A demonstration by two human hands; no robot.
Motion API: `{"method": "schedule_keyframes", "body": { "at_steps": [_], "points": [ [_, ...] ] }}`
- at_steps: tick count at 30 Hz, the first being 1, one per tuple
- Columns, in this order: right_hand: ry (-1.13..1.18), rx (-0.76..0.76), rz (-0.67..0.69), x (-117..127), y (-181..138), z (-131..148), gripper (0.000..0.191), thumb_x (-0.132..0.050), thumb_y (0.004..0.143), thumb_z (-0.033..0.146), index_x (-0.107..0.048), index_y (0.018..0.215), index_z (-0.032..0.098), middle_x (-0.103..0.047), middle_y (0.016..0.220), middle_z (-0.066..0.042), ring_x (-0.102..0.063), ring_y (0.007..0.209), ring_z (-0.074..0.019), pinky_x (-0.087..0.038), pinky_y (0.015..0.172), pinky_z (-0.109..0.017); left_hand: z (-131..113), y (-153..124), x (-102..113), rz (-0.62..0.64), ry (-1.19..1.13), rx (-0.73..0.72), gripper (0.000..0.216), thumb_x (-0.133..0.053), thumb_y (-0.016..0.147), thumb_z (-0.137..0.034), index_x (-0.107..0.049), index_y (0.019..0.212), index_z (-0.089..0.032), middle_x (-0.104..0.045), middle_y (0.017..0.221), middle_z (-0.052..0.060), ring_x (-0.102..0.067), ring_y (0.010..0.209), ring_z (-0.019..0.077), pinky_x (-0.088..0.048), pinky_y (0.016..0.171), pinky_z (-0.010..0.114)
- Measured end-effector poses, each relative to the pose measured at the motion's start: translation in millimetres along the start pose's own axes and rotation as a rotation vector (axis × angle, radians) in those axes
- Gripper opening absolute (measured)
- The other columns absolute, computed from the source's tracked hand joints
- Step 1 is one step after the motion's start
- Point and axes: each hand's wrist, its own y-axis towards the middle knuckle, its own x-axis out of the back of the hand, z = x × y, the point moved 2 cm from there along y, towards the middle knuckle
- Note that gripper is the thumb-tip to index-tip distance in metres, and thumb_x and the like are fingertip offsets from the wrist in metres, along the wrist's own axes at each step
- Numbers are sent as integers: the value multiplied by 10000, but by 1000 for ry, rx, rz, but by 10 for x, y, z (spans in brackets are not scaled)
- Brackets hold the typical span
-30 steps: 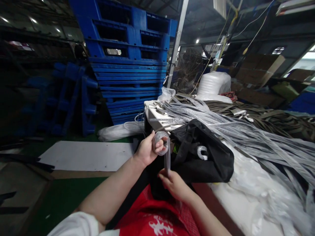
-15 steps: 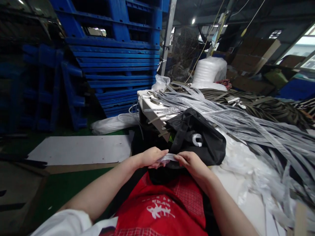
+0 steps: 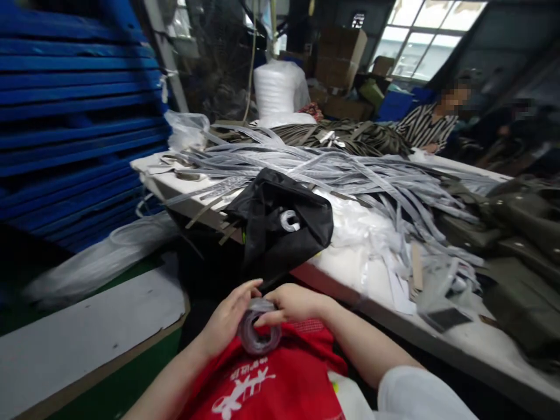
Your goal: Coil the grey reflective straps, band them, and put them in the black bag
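A coiled strip of greyish translucent strap (image 3: 249,343) is held up in front of my red apron (image 3: 249,379), its round hollow end turned toward me. Along the coil's left and upper side curve the fingers of my left hand (image 3: 224,319). My right hand (image 3: 295,303) grips its upper right, with the thumb over the rim near the hole. Just beyond my hands, a black fabric bag (image 3: 271,251) gapes at the table edge. Inside it lies a smaller whitish coil (image 3: 289,221).
Loose grey straps (image 3: 350,175) and dark straps (image 3: 363,135) spread over the white table (image 3: 376,280). Blue pallets (image 3: 79,146) rise at left. A clear plastic bundle (image 3: 105,251) lies near a white board (image 3: 100,321). A person in a striped top (image 3: 426,125) is across the table.
The strap between my hands now shows as a round coil, brought closer to my apron. My view has swung right, bringing the far table side and other people into sight.
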Motion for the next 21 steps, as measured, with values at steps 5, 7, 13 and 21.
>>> {"method": "schedule_keyframes", "body": {
  "at_steps": [5, 7, 13, 21],
  "points": [
    [21, -234, 17, -295, -206, -206, 496, -604, 782, 658, -703, 801, 172, -532, 583, 44, -417, 505, -83, -298, 478, -201, 67, -44, -266, 176, 241, 3, 350, -465, 894, -422, -730, 1059, -264, -712, 1150, 51, -639, 1076, 251, -473, 991, 354],
    [123, -270, -39, -303, -369, -265, 483, -581, 808, 644, -707, 851, 179, -577, 623, 39, -473, 534, -90, -328, 494, -192, 82, -33, -302, 184, 247, 17, 327, -482, 878, -435, -748, 975, -273, -738, 1057, 39, -671, 992, 248, -520, 910, 316],
    [48, -534, -622, 191, -1216, -634, 291, -531, 913, 428, -699, 886, 192, -709, 833, -10, -629, 762, -143, -447, 696, -218, 129, 70, -299, 314, 156, 211, 400, -517, 818, -574, -733, 835, -238, -726, 784, 19, -630, 552, 185, -530, 535, 260],
    [-432, -1354, -987, 508, -2371, -1273, 304, -495, 896, 250, -647, 1119, 111, -633, 1089, -215, -601, 1033, -325, -421, 879, -399, 274, 128, -309, 366, -56, 328, 577, -512, 768, -729, -737, 902, -216, -697, 695, 15, -620, 589, 179, -521, 560, 248]
  ]
}}
